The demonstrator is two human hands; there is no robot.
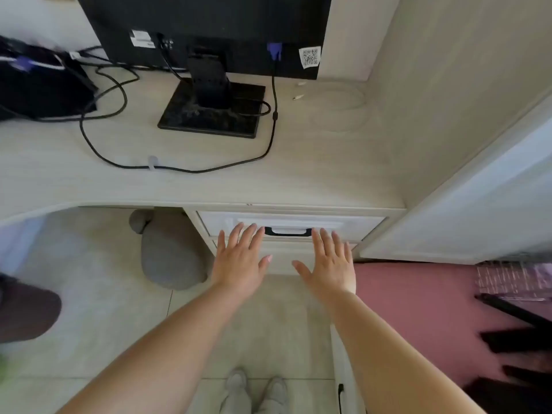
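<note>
A white drawer [352,224] with a black handle [287,232] sits under the pale desk top [209,186]. My left hand [242,259] is stretched out flat, fingers straight, its fingertips at the drawer front just left of the handle. On the other side of the handle my right hand [330,262] lies the same way, fingers spread and straight, tips at the drawer's lower edge. Neither hand holds anything. A second drawer front [280,258] shows between the two hands, partly covered by them.
A black monitor [209,28] on its stand [212,112] is seen from behind, with black cables [98,147] looping over the desk. A grey cushion-like object [170,249] lies under the desk. A pink mat [418,309] and dark objects are at right.
</note>
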